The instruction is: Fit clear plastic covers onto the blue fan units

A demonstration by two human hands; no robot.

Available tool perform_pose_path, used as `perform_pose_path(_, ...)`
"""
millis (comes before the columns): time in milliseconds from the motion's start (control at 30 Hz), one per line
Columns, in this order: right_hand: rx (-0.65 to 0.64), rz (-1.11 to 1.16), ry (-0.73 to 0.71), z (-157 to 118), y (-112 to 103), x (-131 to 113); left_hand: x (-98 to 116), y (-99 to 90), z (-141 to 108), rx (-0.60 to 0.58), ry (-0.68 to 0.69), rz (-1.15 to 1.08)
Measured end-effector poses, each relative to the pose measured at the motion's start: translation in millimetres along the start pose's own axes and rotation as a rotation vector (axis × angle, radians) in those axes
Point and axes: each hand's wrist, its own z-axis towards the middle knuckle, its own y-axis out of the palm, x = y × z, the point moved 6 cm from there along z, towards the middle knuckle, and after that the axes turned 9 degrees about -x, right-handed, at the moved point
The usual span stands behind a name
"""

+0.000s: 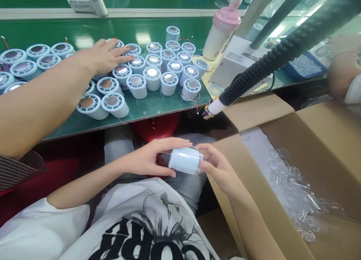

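Left hand point(152, 156) and right hand point(221, 169) pinch 1 blue can point(185, 160) | more blue cans point(169, 87) on green table point(149, 105)

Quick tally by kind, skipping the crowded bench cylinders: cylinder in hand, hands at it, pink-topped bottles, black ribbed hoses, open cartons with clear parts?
Held light-blue cylinder: 1
Hands at it, left hand and right hand: 2
Pink-topped bottle: 1
Black ribbed hose: 1
Open carton with clear parts: 1
Total: 6
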Motion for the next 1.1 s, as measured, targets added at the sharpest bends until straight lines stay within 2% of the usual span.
perform_pose_path(167, 0.040, 0.066, 0.098, 2, -1, 11, 0, -0.2, 0, -0.008, 0.000, -0.005)
perform_pose_path(533, -0.007, 0.162, 0.212, 9, 11, 24, -3, 0.6, -1, -0.028, -0.034, -0.132)
perform_pose_path(833, 0.009, 0.116, 0.105, 4, 11, 17, 3, 0.9, -2, -0.003, -0.085, -0.226)
perform_pose_path(1100, 0.008, 0.001, -0.006, -7, 14, 1, 11, 1.2, -7, -0.014, -0.024, -0.079)
